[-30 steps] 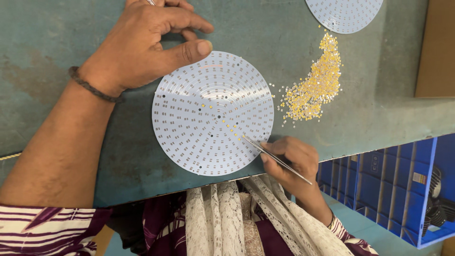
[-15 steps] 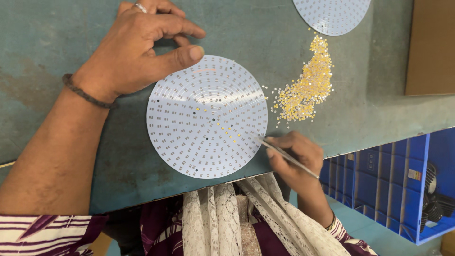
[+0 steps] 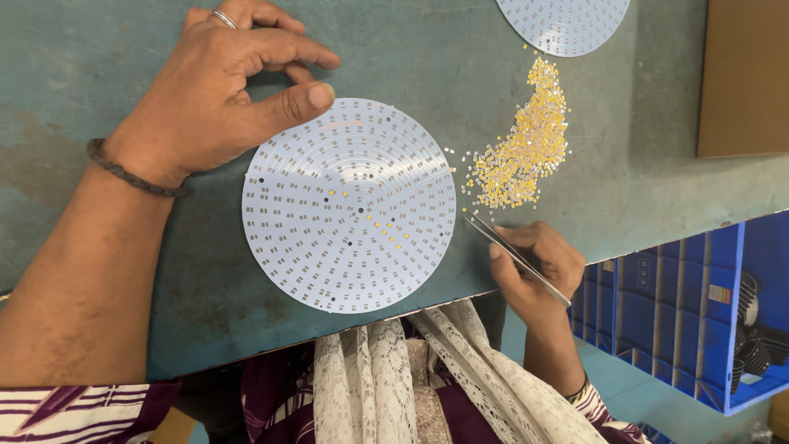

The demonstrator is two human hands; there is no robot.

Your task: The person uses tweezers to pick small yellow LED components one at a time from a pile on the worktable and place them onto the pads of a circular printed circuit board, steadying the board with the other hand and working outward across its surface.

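In the middle of the desk point(image 3: 99, 49) lies the disc point(image 3: 349, 205), a flat round white board covered in rings of small pads, with a short line of yellow chips point(image 3: 386, 226) already sitting near its centre. The near rim of the disc comes close to the desk's front edge, just above your lap.

Your left hand point(image 3: 214, 90) rests on the desk at the disc's upper left rim. Its thumb lies stretched over the rim, touching the board, while the other fingers point(image 3: 288, 53) curl loosely together above it, holding nothing. You wear a ring on that hand and a dark band around the wrist.

Your right hand point(image 3: 534, 267) sits at the desk's front edge, just right of the disc. Its fingers are pressed together, pinching a pair of tweezers point(image 3: 514, 255), which run slanted up and to the left. The tip of the tweezers is off the disc, pointing at the near end of the pile point(image 3: 518, 156). You cannot tell whether the tip grips a chip.

The pile is a loose heap of tiny yellow pieces, spread in a slanted streak to the right of the disc, with a few strays scattered between the two.

At the far edge of the view lies a second disc point(image 3: 563, 20), cut off by the frame. To the right stands a brown board point(image 3: 744, 78), and below the desk a blue crate point(image 3: 699, 304).
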